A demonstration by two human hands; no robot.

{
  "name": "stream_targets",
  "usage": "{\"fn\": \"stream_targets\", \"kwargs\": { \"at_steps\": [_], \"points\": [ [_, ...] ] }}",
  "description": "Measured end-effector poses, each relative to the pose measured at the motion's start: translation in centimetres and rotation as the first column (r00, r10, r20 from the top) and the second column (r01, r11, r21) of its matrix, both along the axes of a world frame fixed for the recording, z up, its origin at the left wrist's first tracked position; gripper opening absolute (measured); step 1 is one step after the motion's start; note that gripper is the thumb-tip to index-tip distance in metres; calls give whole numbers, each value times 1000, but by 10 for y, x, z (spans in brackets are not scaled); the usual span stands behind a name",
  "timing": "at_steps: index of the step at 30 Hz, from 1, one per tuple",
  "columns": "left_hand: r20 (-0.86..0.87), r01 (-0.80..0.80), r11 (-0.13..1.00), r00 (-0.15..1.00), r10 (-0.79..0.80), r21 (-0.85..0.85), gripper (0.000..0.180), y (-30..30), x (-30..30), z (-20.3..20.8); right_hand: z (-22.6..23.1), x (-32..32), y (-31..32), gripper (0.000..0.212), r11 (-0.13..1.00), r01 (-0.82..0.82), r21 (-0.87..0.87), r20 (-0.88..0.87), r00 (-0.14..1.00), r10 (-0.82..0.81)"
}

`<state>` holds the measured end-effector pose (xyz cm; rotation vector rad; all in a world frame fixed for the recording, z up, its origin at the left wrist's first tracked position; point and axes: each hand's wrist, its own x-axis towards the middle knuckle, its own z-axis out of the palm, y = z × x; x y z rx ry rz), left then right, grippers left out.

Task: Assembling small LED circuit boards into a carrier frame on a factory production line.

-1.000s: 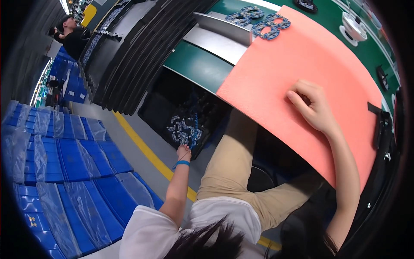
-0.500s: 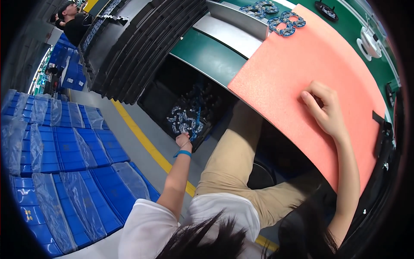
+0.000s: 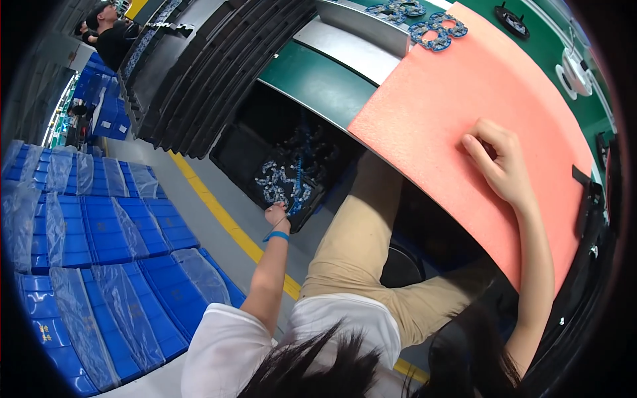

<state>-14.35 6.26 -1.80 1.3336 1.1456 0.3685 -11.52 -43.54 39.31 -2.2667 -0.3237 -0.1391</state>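
My left hand [image 3: 276, 213] reaches down to the near edge of a black bin [image 3: 229, 163] beside my leg. Its fingers meet a pile of small blue circuit boards [image 3: 279, 180] in there; they are too small and partly hidden to show whether one is gripped. A blue band [image 3: 279, 235] circles that wrist. Resting on the orange-pink mat [image 3: 431, 119] is my right hand [image 3: 499, 158], its fingers curled loosely toward the thumb with nothing in them. Ring-shaped blue circuit boards [image 3: 438, 31] lie at the mat's far left corner.
Stacked black trays [image 3: 212, 73] rise left of the green bench [image 3: 322, 79]. Blue crates [image 3: 106, 229] with plastic film line the left side. A white round device [image 3: 576, 71] and a black round part [image 3: 511, 22] sit beyond the mat. A person [image 3: 109, 33] is far left.
My left hand has shifted very slightly left at the bin's edge. My right hand keeps its curled pose on the mat. The whole view has moved a little.
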Motion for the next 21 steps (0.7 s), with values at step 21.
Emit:
{"fn": "stream_targets", "kwargs": {
  "at_steps": [21],
  "points": [
    [-220,182,961,966,-135,209,6,-9,-22,48,-4,-2,-3,15,1000,-2,-1,10,1000,2]
  ]
}}
